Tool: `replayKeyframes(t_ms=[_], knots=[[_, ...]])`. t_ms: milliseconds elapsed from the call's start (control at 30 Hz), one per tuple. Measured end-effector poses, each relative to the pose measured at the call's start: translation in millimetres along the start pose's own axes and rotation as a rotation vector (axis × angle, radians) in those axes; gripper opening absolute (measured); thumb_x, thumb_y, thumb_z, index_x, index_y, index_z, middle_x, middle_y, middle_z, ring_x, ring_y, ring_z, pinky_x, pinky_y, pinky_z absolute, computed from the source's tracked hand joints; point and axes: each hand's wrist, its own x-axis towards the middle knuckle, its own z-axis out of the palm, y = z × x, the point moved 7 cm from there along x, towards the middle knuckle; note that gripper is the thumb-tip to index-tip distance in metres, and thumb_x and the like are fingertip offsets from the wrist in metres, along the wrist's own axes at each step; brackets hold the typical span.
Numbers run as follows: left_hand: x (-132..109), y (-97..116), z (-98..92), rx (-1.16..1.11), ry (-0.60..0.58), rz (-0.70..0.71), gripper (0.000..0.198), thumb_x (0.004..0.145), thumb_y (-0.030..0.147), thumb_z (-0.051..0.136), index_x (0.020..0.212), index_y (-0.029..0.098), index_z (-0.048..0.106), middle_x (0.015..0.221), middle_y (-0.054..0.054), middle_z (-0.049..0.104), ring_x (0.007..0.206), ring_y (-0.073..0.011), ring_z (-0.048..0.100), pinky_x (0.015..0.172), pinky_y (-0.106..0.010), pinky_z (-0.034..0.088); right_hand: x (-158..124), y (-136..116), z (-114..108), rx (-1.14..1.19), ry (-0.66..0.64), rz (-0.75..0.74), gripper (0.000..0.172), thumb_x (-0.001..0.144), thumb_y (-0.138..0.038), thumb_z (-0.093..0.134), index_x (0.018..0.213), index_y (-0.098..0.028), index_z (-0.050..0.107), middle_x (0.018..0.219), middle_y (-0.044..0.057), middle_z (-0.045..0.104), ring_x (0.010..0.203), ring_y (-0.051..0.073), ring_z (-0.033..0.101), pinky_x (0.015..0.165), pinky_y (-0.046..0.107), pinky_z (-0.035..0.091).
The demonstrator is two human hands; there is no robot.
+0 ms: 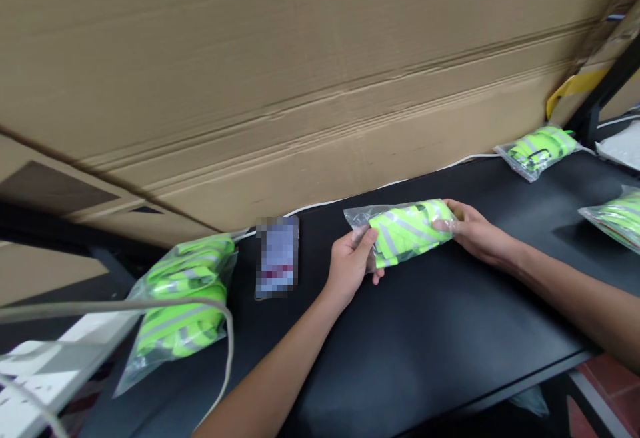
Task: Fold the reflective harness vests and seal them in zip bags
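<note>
The left hand [350, 265] and right hand [480, 235] hold a clear bag [407, 231] of neon-yellow reflective vest between them, each grip closed on one end, above the black table [425, 331] mid-view. A phone [277, 257] with a blurred screen lies at 9 o'clock from it, a second bag [180, 298] at 8 o'clock, a third bag [537, 151] at 2 o'clock and a fourth bag [615, 218] at 3 o'clock. A cardboard box [300, 91] stands at 12 o'clock beyond the table.
</note>
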Motion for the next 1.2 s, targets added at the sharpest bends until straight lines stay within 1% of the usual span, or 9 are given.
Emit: replayKeyframes(t_ms=[133,333,467,633,733,800,933,1100,1200], knots=[[-5,4,8.3,0.017,-0.043,0.038,0.045,0.082,0.057,0.073,0.088,0.013,0.063,0.053,0.000,0.063,0.038,-0.0166,0.061,0.030,-0.023,0.047,-2,7,3,-0.045,-0.063,0.019,0.054,0.063,-0.035,0.092,0.103,-0.020,0.059,0.106,0.007,0.068,0.096,0.021,0.065,0.091,0.035,0.053],[-14,13,19.9,0.155,-0.048,0.155,0.042,0.086,0.056,0.069,0.091,0.016,0.060,0.055,0.001,0.064,0.041,-0.0144,0.061,0.036,-0.021,0.048,-1,11,9,0.099,-0.016,0.016,0.062,0.055,-0.028,0.095,0.105,-0.020,0.059,0.104,0.005,0.068,0.094,0.020,0.066,0.088,0.035,0.053],[-18,12,22.6,0.192,-0.083,0.150,0.041,0.089,0.057,0.064,0.092,0.016,0.057,0.055,0.001,0.063,0.041,-0.0133,0.059,0.038,-0.021,0.045,-2,14,14,0.127,-0.006,0.044,0.062,0.055,-0.028,0.095,0.105,-0.021,0.059,0.101,0.005,0.068,0.092,0.021,0.066,0.085,0.036,0.054],[-21,8,29.5,0.237,-0.120,0.166,0.038,0.094,0.055,0.058,0.095,0.017,0.056,0.059,0.001,0.065,0.044,-0.0109,0.058,0.047,-0.021,0.049,-5,13,15,0.069,0.064,0.020,0.061,0.051,-0.024,0.097,0.099,-0.021,0.058,0.090,-0.001,0.066,0.080,0.016,0.065,0.080,0.033,0.055],[-21,4,33.8,0.148,-0.125,0.108,0.044,0.090,0.059,0.062,0.097,0.017,0.057,0.058,0.000,0.066,0.042,-0.0122,0.058,0.042,-0.021,0.047,-5,8,13,0.088,0.082,0.007,0.058,0.052,-0.022,0.096,0.098,-0.020,0.060,0.089,-0.001,0.068,0.078,0.015,0.065,0.077,0.032,0.057],[-18,3,29.1,0.089,-0.080,0.078,0.049,0.086,0.062,0.065,0.097,0.015,0.060,0.054,0.000,0.063,0.038,-0.0131,0.057,0.034,-0.020,0.042,-5,3,12,0.098,0.075,-0.007,0.056,0.053,-0.022,0.095,0.098,-0.020,0.062,0.090,0.001,0.069,0.079,0.016,0.066,0.078,0.032,0.058],[-8,9,6.0,0.001,0.067,0.091,0.056,0.082,0.062,0.069,0.102,0.009,0.069,0.052,0.000,0.062,0.035,-0.0137,0.057,0.026,-0.019,0.036,-3,-4,4,0.122,0.064,-0.017,0.057,0.054,-0.021,0.095,0.102,-0.018,0.065,0.098,0.005,0.073,0.085,0.019,0.069,0.083,0.034,0.059],[0,14,-6.3,-0.049,0.102,0.093,0.053,0.082,0.056,0.072,0.100,0.007,0.070,0.059,-0.006,0.069,0.036,-0.0165,0.060,0.028,-0.025,0.046,1,-6,-13,0.120,0.104,0.002,0.055,0.056,-0.021,0.095,0.104,-0.016,0.068,0.102,0.008,0.076,0.088,0.022,0.073,0.086,0.035,0.060],[1,24,-17.6,-0.082,0.222,0.158,0.049,0.080,0.054,0.073,0.093,0.008,0.068,0.074,-0.011,0.076,0.037,-0.0145,0.060,0.031,-0.025,0.048,6,-9,-29,0.132,0.143,0.022,0.047,0.060,-0.022,0.093,0.101,-0.016,0.070,0.102,0.010,0.078,0.089,0.025,0.075,0.085,0.036,0.062]])
